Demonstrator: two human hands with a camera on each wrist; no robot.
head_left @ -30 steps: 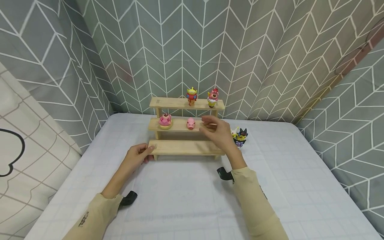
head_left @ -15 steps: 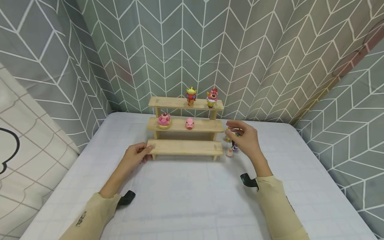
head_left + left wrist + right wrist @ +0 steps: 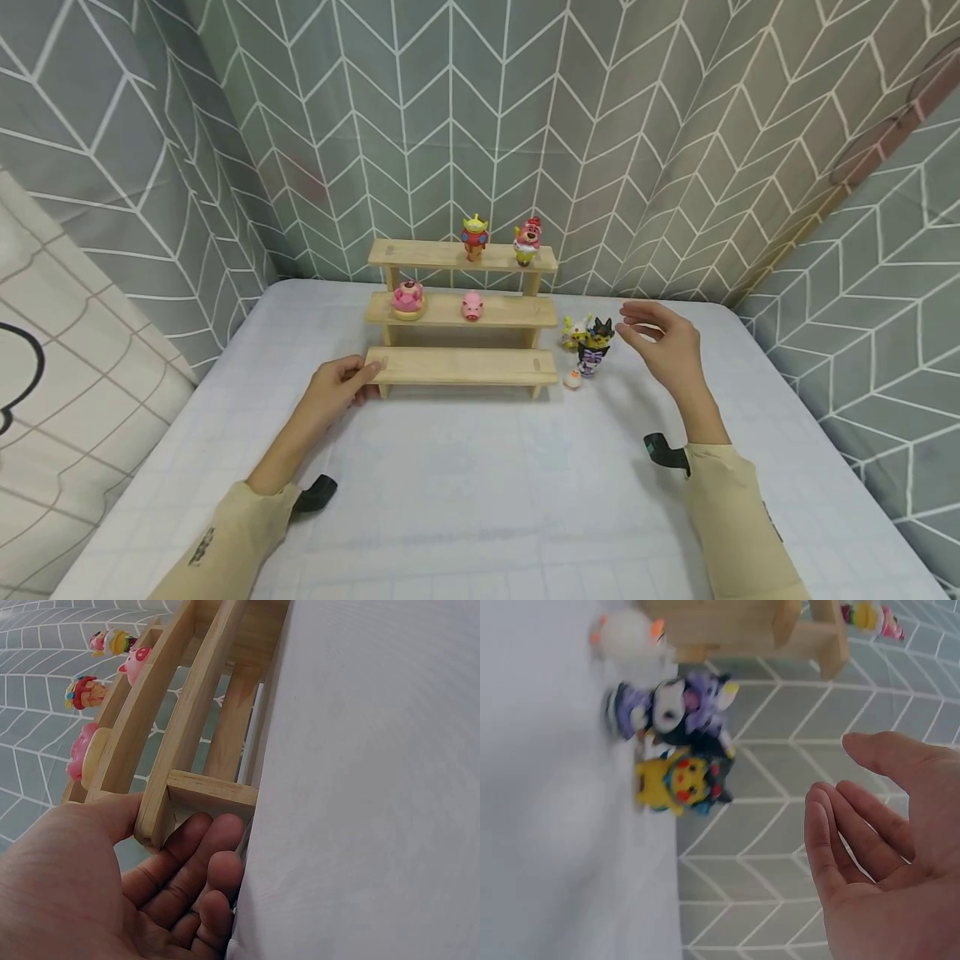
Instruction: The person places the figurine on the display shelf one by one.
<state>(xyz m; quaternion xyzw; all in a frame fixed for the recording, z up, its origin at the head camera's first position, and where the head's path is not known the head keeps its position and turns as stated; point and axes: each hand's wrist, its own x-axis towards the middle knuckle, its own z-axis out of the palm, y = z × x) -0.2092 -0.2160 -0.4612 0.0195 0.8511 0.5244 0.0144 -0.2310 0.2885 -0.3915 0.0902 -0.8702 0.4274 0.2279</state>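
My left hand point(image 3: 335, 390) holds the left end of the lowest step of a three-step wooden display stand point(image 3: 457, 367). In the left wrist view the thumb lies over the board and the fingers curl beneath it. A pink pig figurine point(image 3: 472, 307) and a pink figurine on a yellow base point(image 3: 408, 300) sit on the middle step. The top step bears a green-headed alien figurine point(image 3: 474, 239) and a pink bear figurine point(image 3: 527, 243). My right hand point(image 3: 667, 350), holding nothing, hovers just right of a purple-and-black figurine point(image 3: 671, 712) and a yellow figurine point(image 3: 667, 784).
A small white duck-like figurine point(image 3: 572, 380) stands on the table by the stand's right front corner. Behind it is a yellow-and-white figurine point(image 3: 575, 333), partly hidden. A patterned curtain point(image 3: 450, 125) hangs behind the white-covered table point(image 3: 465, 500).
My right hand has moved right, away from the middle step and past the figurines on the table, bringing them into view. My left hand keeps its hold on the stand.
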